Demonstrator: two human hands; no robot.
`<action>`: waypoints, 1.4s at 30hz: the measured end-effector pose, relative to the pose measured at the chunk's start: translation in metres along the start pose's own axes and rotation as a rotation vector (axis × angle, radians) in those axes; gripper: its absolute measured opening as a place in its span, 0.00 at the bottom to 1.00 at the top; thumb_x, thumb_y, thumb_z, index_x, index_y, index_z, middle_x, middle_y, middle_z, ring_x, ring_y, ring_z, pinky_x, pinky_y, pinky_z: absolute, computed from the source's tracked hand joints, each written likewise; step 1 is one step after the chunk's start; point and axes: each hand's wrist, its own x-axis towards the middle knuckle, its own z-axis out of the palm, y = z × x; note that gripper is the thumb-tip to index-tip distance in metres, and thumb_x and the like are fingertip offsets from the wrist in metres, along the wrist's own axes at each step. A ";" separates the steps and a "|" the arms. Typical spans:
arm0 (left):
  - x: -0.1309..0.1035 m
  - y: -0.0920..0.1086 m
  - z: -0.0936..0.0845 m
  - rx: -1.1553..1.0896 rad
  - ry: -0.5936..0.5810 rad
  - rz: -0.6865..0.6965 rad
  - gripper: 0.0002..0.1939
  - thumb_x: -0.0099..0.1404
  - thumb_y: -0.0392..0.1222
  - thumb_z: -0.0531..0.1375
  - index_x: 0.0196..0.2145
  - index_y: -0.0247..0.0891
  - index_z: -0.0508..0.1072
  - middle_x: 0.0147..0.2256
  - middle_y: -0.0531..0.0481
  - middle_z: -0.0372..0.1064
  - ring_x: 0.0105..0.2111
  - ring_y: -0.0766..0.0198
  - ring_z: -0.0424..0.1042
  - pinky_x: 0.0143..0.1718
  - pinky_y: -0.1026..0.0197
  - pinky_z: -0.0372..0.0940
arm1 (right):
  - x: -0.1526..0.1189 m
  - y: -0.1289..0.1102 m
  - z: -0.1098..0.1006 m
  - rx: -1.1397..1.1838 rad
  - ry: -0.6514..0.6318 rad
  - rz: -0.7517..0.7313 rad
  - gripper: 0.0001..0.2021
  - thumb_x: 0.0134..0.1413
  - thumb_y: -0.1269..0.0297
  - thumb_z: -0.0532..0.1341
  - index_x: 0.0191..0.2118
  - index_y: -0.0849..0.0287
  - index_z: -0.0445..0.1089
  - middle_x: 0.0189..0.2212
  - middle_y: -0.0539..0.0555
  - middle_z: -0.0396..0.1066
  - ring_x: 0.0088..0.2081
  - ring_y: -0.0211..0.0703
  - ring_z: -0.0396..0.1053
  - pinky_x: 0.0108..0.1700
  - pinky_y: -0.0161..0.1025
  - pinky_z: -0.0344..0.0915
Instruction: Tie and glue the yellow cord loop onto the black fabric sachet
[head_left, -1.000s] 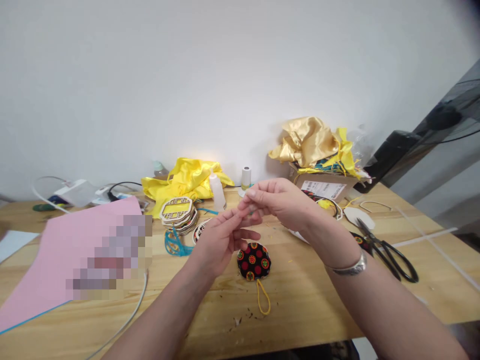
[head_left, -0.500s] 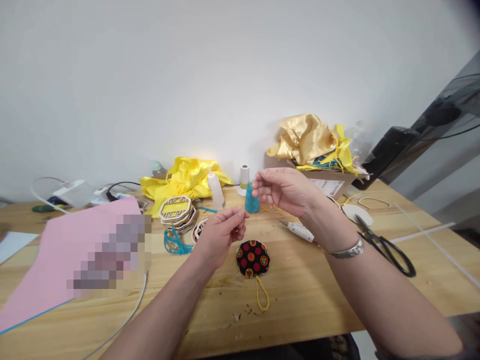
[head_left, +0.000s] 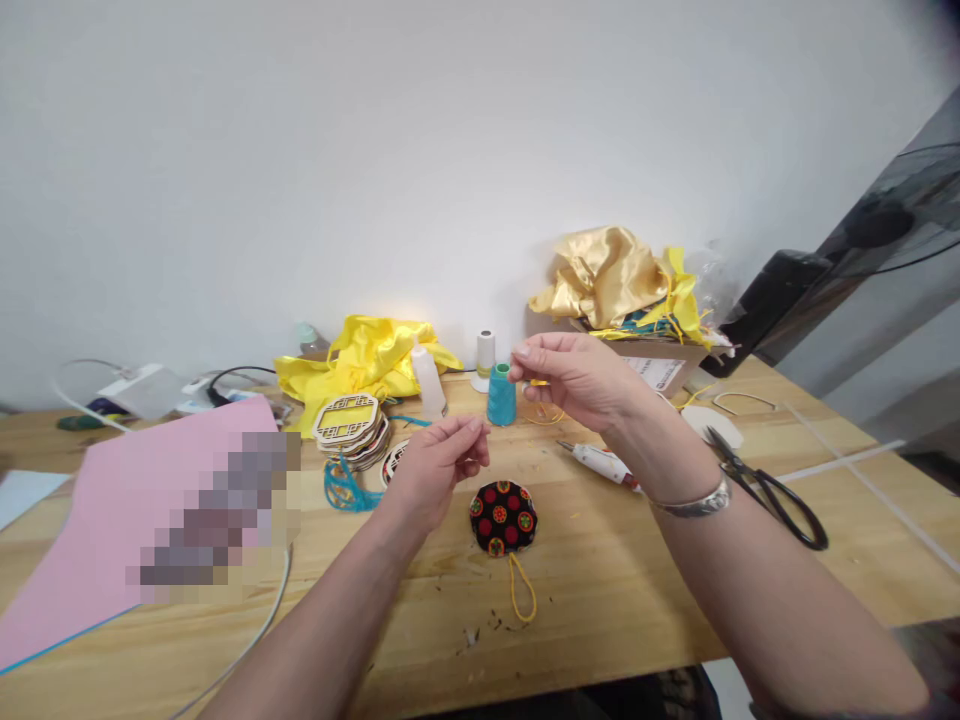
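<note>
Thumb and fingertips meet in a pinch on my left hand [head_left: 450,455], over the middle of the wooden table [head_left: 420,620]; what they hold is too small to make out. My right hand [head_left: 562,375], higher and to the right, pinches thumb against forefinger, and anything between them is too fine to see. Between the hands and behind them stands a teal thread cone [head_left: 502,398]. Below them lies a rounded black fabric piece [head_left: 503,518] with red and orange patterns, and a yellow cord loop [head_left: 523,590] extends from its lower edge.
Stacked wooden frames [head_left: 346,425], teal cord [head_left: 349,490], yellow satin [head_left: 367,355] and a white bottle [head_left: 429,380] are left of centre. Rightward are a white glue gun [head_left: 604,465], black scissors [head_left: 776,495] and a fabric-filled box [head_left: 660,365]. Pink sheet [head_left: 165,500] lies left.
The fingers of my right hand have drawn closer together into a pinch. My left hand stays nearly in place. The whole view has shifted slightly.
</note>
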 end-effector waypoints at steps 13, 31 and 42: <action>0.001 -0.001 0.000 0.305 0.177 0.157 0.09 0.56 0.44 0.60 0.25 0.37 0.74 0.25 0.53 0.68 0.25 0.68 0.61 0.27 0.67 0.55 | 0.002 0.000 -0.001 0.088 -0.119 -0.065 0.08 0.46 0.64 0.64 0.29 0.66 0.73 0.21 0.51 0.69 0.20 0.27 0.58 0.21 0.28 0.51; 0.000 -0.003 -0.008 0.525 0.192 0.297 0.12 0.59 0.45 0.57 0.37 0.39 0.76 0.51 0.44 0.67 0.52 0.53 0.62 0.54 0.53 0.54 | 0.003 0.000 0.010 0.050 -0.056 -0.180 0.08 0.45 0.64 0.65 0.24 0.64 0.71 0.21 0.51 0.71 0.21 0.29 0.65 0.25 0.28 0.60; -0.024 0.020 0.016 0.314 0.188 0.426 0.17 0.65 0.46 0.51 0.50 0.43 0.66 0.47 0.47 0.68 0.48 0.59 0.66 0.51 0.58 0.58 | -0.009 0.011 0.034 -0.155 -0.155 -0.075 0.11 0.44 0.60 0.64 0.21 0.64 0.69 0.18 0.50 0.68 0.21 0.31 0.63 0.25 0.32 0.60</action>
